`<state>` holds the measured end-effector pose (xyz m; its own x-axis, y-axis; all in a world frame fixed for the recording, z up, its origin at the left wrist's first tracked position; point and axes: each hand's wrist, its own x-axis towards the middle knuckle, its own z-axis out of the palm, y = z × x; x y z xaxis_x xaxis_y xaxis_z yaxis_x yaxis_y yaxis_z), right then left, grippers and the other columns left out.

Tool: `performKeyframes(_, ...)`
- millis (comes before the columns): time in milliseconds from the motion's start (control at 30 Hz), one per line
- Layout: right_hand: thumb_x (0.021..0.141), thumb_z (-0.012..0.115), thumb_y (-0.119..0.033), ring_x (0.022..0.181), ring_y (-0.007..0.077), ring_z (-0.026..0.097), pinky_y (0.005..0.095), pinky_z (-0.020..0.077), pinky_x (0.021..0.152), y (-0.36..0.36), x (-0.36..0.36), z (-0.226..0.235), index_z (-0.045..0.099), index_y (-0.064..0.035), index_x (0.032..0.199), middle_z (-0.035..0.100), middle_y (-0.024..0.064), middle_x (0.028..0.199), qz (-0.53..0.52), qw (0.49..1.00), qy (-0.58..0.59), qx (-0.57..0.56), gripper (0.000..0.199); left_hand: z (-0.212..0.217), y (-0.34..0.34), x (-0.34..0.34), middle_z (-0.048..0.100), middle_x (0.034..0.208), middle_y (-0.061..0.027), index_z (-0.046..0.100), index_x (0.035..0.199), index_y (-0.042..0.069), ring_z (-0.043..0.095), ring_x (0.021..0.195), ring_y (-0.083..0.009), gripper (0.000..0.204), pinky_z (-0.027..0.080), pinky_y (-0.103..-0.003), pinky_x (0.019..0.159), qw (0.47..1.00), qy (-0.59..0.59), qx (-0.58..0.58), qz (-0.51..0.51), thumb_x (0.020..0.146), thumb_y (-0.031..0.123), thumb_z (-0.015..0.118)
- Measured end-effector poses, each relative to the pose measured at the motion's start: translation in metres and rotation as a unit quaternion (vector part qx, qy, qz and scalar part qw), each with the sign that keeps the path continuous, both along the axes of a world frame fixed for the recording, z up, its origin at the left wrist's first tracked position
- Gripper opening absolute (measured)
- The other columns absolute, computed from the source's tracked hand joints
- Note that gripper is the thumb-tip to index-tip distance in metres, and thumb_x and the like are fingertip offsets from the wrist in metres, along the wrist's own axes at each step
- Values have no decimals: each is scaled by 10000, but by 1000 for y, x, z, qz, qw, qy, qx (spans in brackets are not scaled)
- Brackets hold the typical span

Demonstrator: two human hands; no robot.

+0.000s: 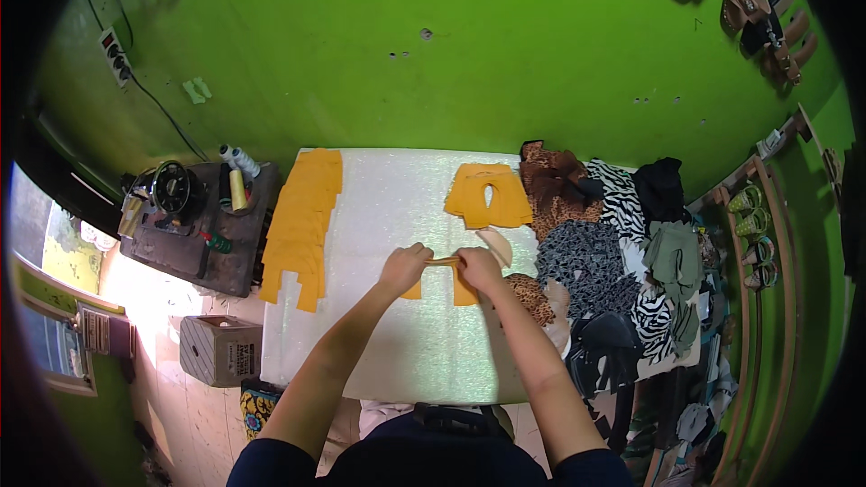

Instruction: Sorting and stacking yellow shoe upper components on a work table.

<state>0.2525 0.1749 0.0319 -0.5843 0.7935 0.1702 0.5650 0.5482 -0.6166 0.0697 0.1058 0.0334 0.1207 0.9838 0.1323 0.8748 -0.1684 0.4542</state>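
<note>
A flat orange cut-out piece [439, 283] lies on the white table, partly folded.

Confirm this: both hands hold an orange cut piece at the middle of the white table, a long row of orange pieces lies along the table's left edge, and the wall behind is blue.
One thing is wrong: the wall is bright green, not blue, as the head view shows. The rest stands: the left hand and right hand hold an orange cut piece at the middle of the white table, and a row of orange pieces lies along its left edge.
</note>
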Motion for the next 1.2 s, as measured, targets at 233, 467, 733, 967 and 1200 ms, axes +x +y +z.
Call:
performKeyframes(233,736,621,-140,655,227,600,322,462,616,-32,-68,3,621,-61,906,624,110,748,0,971,24,-239,187,12,-61,-70,572,927,-180,487,1064,65,567,868,-331,338,460,-380,708,957,-245,-32,156,763,127,628)
performKeyframes(467,755,632,-64,652,117,574,253,462,598,-111,-185,-10,590,-7,923,616,68,749,-8,939,88,-332,182,4,-146,-178,568,999,-207,460,1104,76,547,954,-363,413,448,-390,785,959,-166,-32,227,745,143,653)
performKeyframes(733,733,649,-89,736,202,601,291,472,672,-165,-271,-17,563,-19,990,625,115,830,-83,956,136,-245,280,9,-177,-257,561,1001,-222,442,1097,51,536,946,-382,406,438,-405,808,967,-145,-25,209,741,90,634)
performKeyframes(967,703,655,-111,815,294,594,356,468,731,-174,-288,-21,559,-23,998,613,158,861,-145,972,85,-165,323,-12,-176,-282,525,1076,-210,449,1086,36,502,1012,-370,376,425,-390,841,969,-158,-45,183,745,56,604)
performKeyframes(1200,715,644,-129,964,326,524,360,451,773,-190,-294,-3,518,-68,1081,465,210,1151,-163,980,-33,-106,392,-13,-178,-281,459,1167,-174,465,1058,36,472,1060,-338,307,422,-377,844,964,-166,-64,199,767,45,564)
